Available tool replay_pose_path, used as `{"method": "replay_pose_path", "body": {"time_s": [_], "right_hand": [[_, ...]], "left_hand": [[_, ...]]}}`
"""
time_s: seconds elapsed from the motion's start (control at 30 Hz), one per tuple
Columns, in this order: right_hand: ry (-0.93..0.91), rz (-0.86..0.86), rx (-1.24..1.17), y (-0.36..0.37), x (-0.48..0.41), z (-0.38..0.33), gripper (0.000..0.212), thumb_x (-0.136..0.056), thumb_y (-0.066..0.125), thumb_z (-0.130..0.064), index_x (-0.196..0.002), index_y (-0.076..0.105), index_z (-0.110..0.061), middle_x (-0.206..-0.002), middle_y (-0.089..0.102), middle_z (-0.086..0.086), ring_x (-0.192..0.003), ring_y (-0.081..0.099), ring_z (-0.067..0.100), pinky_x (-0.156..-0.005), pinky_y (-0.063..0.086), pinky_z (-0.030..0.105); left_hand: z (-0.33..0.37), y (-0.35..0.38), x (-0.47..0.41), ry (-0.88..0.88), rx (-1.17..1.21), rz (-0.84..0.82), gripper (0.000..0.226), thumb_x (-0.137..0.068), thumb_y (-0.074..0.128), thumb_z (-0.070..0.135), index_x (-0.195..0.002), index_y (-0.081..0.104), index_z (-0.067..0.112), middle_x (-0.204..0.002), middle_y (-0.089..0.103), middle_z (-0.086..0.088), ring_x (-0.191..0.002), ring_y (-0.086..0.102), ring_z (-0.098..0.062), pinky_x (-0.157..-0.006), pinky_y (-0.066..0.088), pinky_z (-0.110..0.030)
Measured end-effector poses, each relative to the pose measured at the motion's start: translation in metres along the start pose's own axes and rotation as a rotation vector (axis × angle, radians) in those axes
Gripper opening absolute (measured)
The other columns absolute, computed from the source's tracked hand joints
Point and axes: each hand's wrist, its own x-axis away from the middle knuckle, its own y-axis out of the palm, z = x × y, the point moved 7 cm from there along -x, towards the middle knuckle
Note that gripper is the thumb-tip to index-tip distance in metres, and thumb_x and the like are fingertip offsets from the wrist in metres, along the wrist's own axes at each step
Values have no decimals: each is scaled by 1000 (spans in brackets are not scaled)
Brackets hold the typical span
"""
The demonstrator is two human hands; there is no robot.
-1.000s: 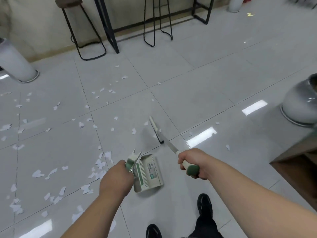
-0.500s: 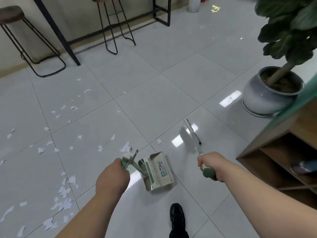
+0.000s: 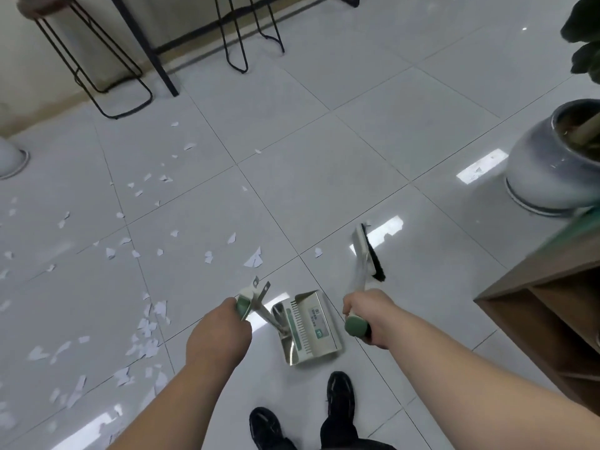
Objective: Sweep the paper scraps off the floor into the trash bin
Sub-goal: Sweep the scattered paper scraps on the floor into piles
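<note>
White paper scraps (image 3: 143, 332) lie scattered over the grey tiled floor, mostly on the left, with a few near the centre, such as a larger scrap (image 3: 254, 258). My left hand (image 3: 218, 332) grips the green-tipped handle of a metal dustpan (image 3: 308, 326), whose pan hangs low just in front of my feet. My right hand (image 3: 368, 315) grips the green handle end of a long broom; its black-bristled broom head (image 3: 370, 251) sits out ahead on the right. No trash bin is recognisable in view.
A grey plant pot (image 3: 548, 164) stands at the right, with a wooden shelf unit (image 3: 545, 306) in front of it. Black metal stool legs (image 3: 107, 69) and a table frame line the far wall. A white round base (image 3: 9, 157) sits at the left edge. My black shoes (image 3: 339, 394) are below.
The view has swung right, then partly back left. The broom head moved from the middle of the floor to the right side. Both hands keep their grips.
</note>
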Motion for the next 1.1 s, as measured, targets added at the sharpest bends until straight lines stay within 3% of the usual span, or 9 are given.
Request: {"method": "replay_pose_path", "body": {"time_s": [0.13, 0.23, 0.37, 0.53, 0.73, 0.9, 1.1], "right_hand": [[-10, -151, 44, 54, 1, -27, 15, -75, 60, -6, -88, 64, -12, -86, 66, 13, -59, 58, 24, -45, 42, 20], [3, -290, 65, 92, 6, -49, 21, -76, 63, -10, -96, 63, -15, -85, 66, 11, -66, 58, 24, -46, 39, 20], [39, -416, 40, 124, 5, -65, 13, -80, 61, -9, -93, 61, -12, -65, 62, 7, -43, 48, 16, -43, 31, 19], [0, -463, 116, 131, 5, -66, 16, -79, 61, -7, -95, 63, -8, -64, 60, 10, -39, 45, 16, -43, 29, 20], [-90, -344, 183, 87, 4, -85, 21, -77, 61, -5, -98, 62, -5, -66, 61, 12, -42, 44, 20, -47, 29, 21], [-184, -161, 300, 40, -8, -111, 8, -77, 60, -4, -83, 59, -10, -64, 59, 10, -46, 45, 20, -44, 31, 18], [-180, 64, 339, -1, -46, -134, 9, -74, 60, -4, -81, 60, -9, -76, 61, 12, -56, 52, 23, -45, 38, 17]], "left_hand": [[-19, -3, -2, -71, 17, 8, 13, -86, 45, 12, -94, 53, 18, -78, 60, 3, -73, 60, -20, -62, 47, -32], [-38, -8, 0, -136, 33, 21, 13, -87, 45, 13, -96, 53, 19, -78, 60, 3, -73, 60, -19, -60, 44, -31], [-61, -18, 4, -216, 67, 48, 12, -87, 44, 12, -93, 53, 19, -77, 60, 3, -72, 59, -19, -57, 42, -30], [-81, -28, 7, -287, 102, 68, 13, -86, 45, 11, -82, 46, 24, -75, 60, 2, -67, 57, -19, -54, 38, -29], [-74, -32, -8, -266, 130, 66, 11, -86, 44, 12, -81, 45, 21, -74, 59, 2, -66, 56, -19, -57, 41, -30], [-55, -32, -30, -196, 134, 65, 9, -85, 45, 12, -81, 45, 20, -74, 59, 2, -65, 55, -19, -55, 39, -30], [-36, -28, -70, -90, 132, 59, 7, -87, 46, 12, -89, 49, 18, -76, 58, 1, -69, 56, -21, -56, 40, -30]]}}
